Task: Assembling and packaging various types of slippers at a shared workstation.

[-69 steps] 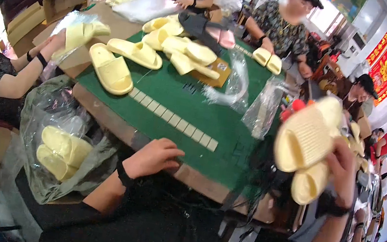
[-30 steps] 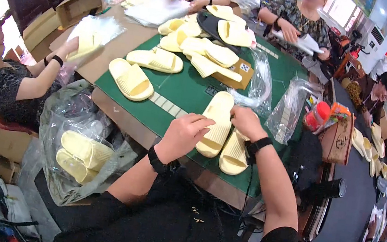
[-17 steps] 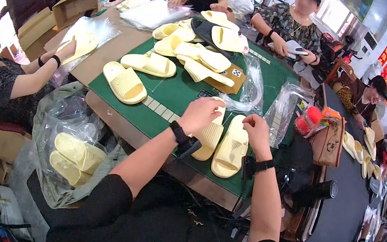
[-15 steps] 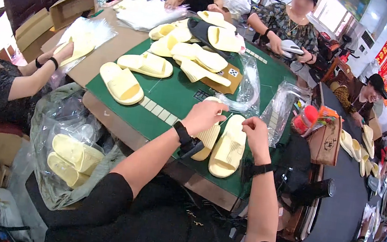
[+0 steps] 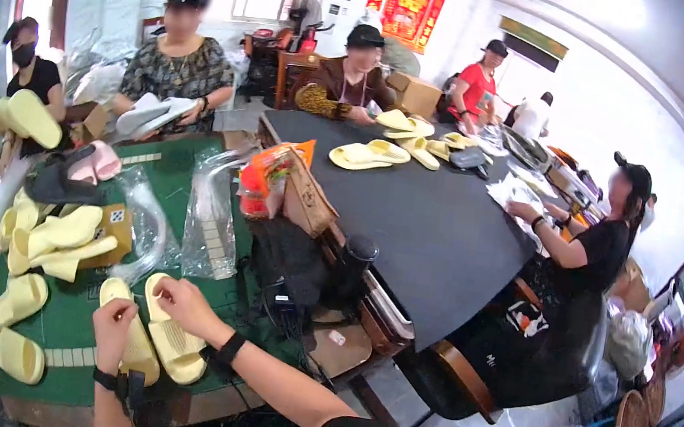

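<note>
Two pale yellow slippers lie side by side before me on a green table mat: the left slipper (image 5: 134, 348) and the right slipper (image 5: 176, 349), with ribbed straps. My left hand (image 5: 112, 334) is over the left slipper's outer edge, thumb and fingers pinched together. Fingers of my right hand (image 5: 187, 308) are curled in a pinch above the far end of the right slipper. What either pinch holds, if anything, is too small to make out. More yellow slippers (image 5: 64, 234) are heaped beyond my hands, and a single yellow slipper (image 5: 14, 355) rests to the left.
Clear plastic bags (image 5: 213, 213) lie on the green mat (image 5: 247, 301). To the right stand a brown paper bag (image 5: 309, 196), a red-lidded jar (image 5: 255, 193) and a black cylinder (image 5: 356, 257). A dark table (image 5: 433, 252) holds more slippers. Several co-workers handle slippers around both tables.
The view has swung to the right, bringing the dark table into the middle. My right hand has come over the far end of the right slipper; both hands stay pinched.
</note>
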Tool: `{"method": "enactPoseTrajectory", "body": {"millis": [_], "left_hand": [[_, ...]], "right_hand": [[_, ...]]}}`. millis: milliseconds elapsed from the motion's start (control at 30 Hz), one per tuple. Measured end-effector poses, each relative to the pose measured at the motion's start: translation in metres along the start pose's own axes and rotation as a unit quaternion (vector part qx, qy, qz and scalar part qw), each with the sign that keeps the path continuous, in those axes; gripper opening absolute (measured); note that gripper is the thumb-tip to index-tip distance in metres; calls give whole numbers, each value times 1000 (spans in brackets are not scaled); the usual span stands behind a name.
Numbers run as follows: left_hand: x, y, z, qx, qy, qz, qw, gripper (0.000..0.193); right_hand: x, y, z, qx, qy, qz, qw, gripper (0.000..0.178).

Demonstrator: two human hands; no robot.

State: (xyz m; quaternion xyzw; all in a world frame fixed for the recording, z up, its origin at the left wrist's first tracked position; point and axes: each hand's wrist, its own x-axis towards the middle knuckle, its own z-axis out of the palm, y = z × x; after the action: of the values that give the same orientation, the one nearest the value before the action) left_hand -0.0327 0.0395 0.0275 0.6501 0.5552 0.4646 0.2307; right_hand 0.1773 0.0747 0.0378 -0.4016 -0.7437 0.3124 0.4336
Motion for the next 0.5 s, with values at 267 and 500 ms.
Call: {"method": "enactPoseTrajectory", "body": {"millis": [267, 500], "left_hand": [[3, -1, 23, -30, -2, -7, 1000, 8], [-19, -8, 33, -67, 50, 6, 996, 6]], "right_hand": [[11, 0, 12, 45, 25, -31, 998, 11], [6, 3, 27, 31, 31, -97, 994, 10]]}}
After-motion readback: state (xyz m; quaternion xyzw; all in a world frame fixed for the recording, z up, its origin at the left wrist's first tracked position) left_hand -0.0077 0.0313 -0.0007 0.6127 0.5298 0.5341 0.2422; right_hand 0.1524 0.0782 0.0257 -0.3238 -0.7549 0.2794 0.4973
